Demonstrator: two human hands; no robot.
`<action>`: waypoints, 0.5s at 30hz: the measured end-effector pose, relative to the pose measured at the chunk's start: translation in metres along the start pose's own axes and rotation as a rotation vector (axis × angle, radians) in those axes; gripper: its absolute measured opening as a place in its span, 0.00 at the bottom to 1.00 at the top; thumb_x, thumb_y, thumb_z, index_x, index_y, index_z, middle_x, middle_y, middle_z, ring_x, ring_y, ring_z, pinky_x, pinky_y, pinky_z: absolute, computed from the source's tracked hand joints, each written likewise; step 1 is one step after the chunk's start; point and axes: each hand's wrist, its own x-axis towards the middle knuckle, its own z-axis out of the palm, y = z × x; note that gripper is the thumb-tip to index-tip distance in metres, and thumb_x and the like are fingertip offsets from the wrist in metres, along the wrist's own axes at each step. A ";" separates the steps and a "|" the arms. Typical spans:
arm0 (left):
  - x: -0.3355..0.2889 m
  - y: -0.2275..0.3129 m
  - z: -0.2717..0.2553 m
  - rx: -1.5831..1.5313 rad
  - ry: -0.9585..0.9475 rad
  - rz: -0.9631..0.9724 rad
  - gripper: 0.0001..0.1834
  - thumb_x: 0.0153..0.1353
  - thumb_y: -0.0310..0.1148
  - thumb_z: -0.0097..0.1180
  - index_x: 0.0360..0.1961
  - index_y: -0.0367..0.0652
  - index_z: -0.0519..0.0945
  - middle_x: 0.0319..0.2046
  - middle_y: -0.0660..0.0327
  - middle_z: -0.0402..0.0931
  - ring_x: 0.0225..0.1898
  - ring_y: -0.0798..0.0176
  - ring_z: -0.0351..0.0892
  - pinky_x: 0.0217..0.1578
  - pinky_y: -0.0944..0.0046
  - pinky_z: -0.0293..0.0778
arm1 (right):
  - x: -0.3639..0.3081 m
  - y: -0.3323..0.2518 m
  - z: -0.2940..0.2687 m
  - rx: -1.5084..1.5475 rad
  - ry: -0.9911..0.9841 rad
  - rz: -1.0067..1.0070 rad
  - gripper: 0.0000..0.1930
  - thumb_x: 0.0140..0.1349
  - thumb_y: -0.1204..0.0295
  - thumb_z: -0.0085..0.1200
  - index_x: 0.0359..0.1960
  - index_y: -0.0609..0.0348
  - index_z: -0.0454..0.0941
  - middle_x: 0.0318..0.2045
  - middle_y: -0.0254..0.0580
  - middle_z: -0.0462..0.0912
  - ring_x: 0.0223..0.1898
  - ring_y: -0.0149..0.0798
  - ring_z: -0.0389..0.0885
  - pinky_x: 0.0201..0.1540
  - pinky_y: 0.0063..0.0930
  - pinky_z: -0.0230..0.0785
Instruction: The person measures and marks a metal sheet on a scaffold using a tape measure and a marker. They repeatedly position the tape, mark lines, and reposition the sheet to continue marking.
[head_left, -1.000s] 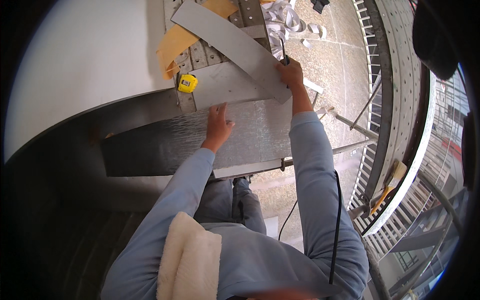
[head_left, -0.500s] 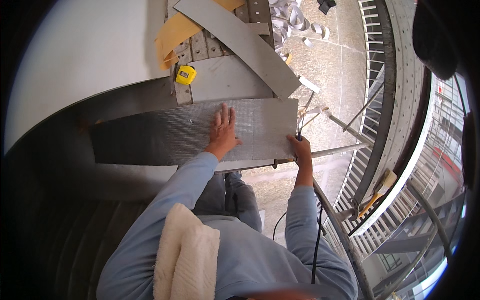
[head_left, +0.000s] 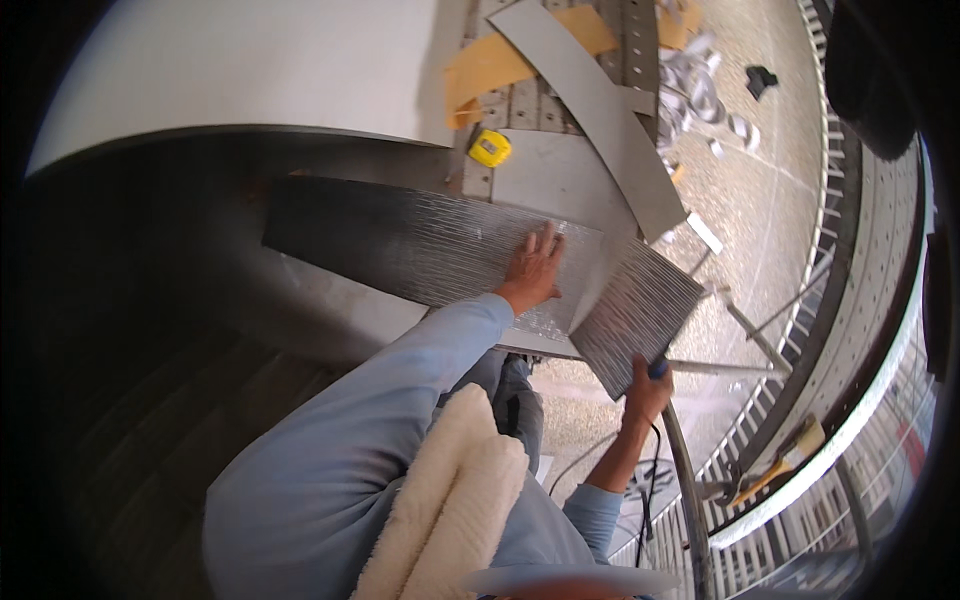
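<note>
A long silver-grey sheet strip [head_left: 400, 225] with a lined, shiny face lies across the work surface. My left hand [head_left: 535, 272] rests on it, fingers spread, palm down. At the strip's right end, a ridged end section [head_left: 640, 310] stands at an angle to the rest; whether it is bent or separate I cannot tell. My right hand [head_left: 648, 395] grips this section's near corner, thumb on top. A dark blue rounded object [head_left: 657, 369] shows beside those fingers, its kind unclear. Beyond the strip sits a yellow tape measure [head_left: 490, 148].
A plain grey strip [head_left: 600, 110] lies diagonally over brown paper [head_left: 500, 65] and a perforated metal plank [head_left: 640, 50]. White curled offcuts [head_left: 700, 90] litter the floor. A metal pipe rail [head_left: 686, 480] rises at my right, near a yellow-handled brush [head_left: 785, 465]. A pale curved panel [head_left: 280, 70] stands far left.
The strip's right end has gone from lying flat to angled, with my right hand drawn nearer to me. My left hand stays pressed on the strip. The whole view has shifted and turned.
</note>
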 end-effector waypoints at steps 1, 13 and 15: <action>0.002 -0.007 -0.002 0.008 0.040 -0.009 0.68 0.41 0.52 0.83 0.78 0.40 0.54 0.77 0.41 0.46 0.73 0.31 0.54 0.71 0.40 0.62 | 0.002 0.009 -0.005 0.049 0.055 0.013 0.15 0.59 0.69 0.69 0.39 0.70 0.80 0.34 0.46 0.85 0.34 0.40 0.78 0.41 0.38 0.72; 0.034 -0.076 -0.064 0.094 -0.017 0.087 0.56 0.36 0.60 0.81 0.63 0.40 0.71 0.63 0.45 0.68 0.66 0.38 0.67 0.62 0.37 0.66 | -0.017 0.088 -0.012 0.330 -0.011 0.220 0.16 0.61 0.72 0.69 0.46 0.67 0.80 0.41 0.42 0.85 0.40 0.35 0.80 0.47 0.31 0.73; 0.034 -0.080 -0.071 0.040 0.022 0.134 0.48 0.36 0.62 0.80 0.52 0.39 0.77 0.55 0.47 0.76 0.59 0.41 0.76 0.54 0.41 0.73 | -0.018 0.092 -0.005 0.410 -0.007 0.145 0.15 0.61 0.72 0.69 0.46 0.67 0.80 0.41 0.42 0.85 0.41 0.35 0.80 0.47 0.31 0.72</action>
